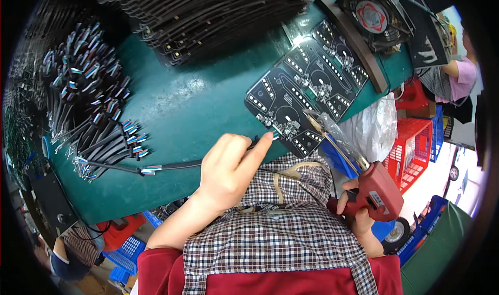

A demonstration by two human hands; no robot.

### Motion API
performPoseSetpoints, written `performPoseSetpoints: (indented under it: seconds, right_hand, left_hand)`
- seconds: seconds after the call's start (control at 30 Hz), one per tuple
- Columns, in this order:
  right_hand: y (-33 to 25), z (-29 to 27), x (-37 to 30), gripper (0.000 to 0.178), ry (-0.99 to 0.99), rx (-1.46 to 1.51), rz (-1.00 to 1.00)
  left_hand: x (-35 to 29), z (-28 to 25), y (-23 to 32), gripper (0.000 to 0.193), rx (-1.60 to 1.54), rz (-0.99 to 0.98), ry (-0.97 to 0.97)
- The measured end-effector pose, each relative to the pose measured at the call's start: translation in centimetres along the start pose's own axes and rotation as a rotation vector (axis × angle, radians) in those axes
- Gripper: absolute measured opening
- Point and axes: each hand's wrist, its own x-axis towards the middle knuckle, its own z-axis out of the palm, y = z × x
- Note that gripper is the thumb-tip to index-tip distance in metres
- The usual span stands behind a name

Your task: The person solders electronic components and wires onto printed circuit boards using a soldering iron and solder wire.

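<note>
Spreading over the left of the green table (171, 121), a heap of black cables (88, 95) showed bundled ends with bared, coloured wires. From beside the heap, a single cable (179, 165) ran rightward with its long axis roughly level, and passed behind the left hand (226, 165). A stack of dark boards (208, 17) stood beyond, along the far side.

The left hand was closed in a pinch, thumb and forefinger apparently gripping that cable close to its right end. Small wire tips (275, 136) poked out just past the forefinger, pointing right at the near left edge of the black circuit boards (306, 87); whether they touched could not be told. The boards lay flat, to the right of the pinch and slanting up and away. Of the two hands, the left was clearly nearer to them.

Further right, the right hand (361, 223) was wrapped around the handle of a red soldering gun (378, 193), whose long rod slanted up and left, its tip over the boards' near right part, apart from the wire tips. Beyond that lay a dark bar (353, 45) and a fan (371, 17).
</note>
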Motion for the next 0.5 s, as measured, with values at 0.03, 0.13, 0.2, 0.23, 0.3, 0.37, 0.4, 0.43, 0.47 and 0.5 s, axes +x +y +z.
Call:
performPoseSetpoints:
  seconds: [0.03,0.13,0.2,0.23,0.3,0.37,0.4,0.43,0.47,0.5]
  right_hand:
    - [-0.1,0.0,-0.4,0.079,-0.025,-0.01,0.014]
    - [0.7,-0.2,-0.4,0.078,-0.107,-0.004,-0.08]
    - [0.9,-0.1,-0.3,0.078,-0.154,-0.007,-0.14]
    - [0.8,0.0,-0.3,0.077,-0.145,0.009,-0.121]
    - [1.0,0.1,-0.3,0.076,-0.139,0.028,-0.104]
    - [0.6,0.4,-0.6,0.073,-0.08,-0.009,-0.13]
    - [0.6,0.4,-0.9,0.073,-0.057,-0.015,-0.13]
    - [0.2,0.6,-1.0,0.073,-0.033,-0.031,-0.092]
    - [-0.1,0.7,-1.0,0.072,-0.005,-0.049,-0.054]
    - [0.5,0.3,-0.8,0.072,-0.03,-0.025,-0.052]
  left_hand:
    - [0.2,-0.1,0.4,0.04,-0.022,-0.052,0.032]
    - [0.1,0.8,0.7,0.045,-0.048,-0.062,0.002]
    - [0.1,0.6,0.6,0.043,0.024,0.0,-0.03]
    - [0.1,0.4,0.5,0.042,0.094,0.061,-0.059]
    - [0.4,-1.3,-0.1,0.04,0.21,0.075,-0.092]
    - [0.7,-3.2,-2.3,0.029,0.343,-0.076,0.1]
    - [1.4,-4.9,-3.7,0.023,0.508,-0.074,0.178]
    - [1.7,-7.1,-5.1,0.018,0.52,-0.055,0.36]
    - [1.6,-8.6,-5.8,0.017,0.442,-0.3,0.599]
    - [1.8,-10.2,-6.0,0.02,0.371,-0.407,0.9]
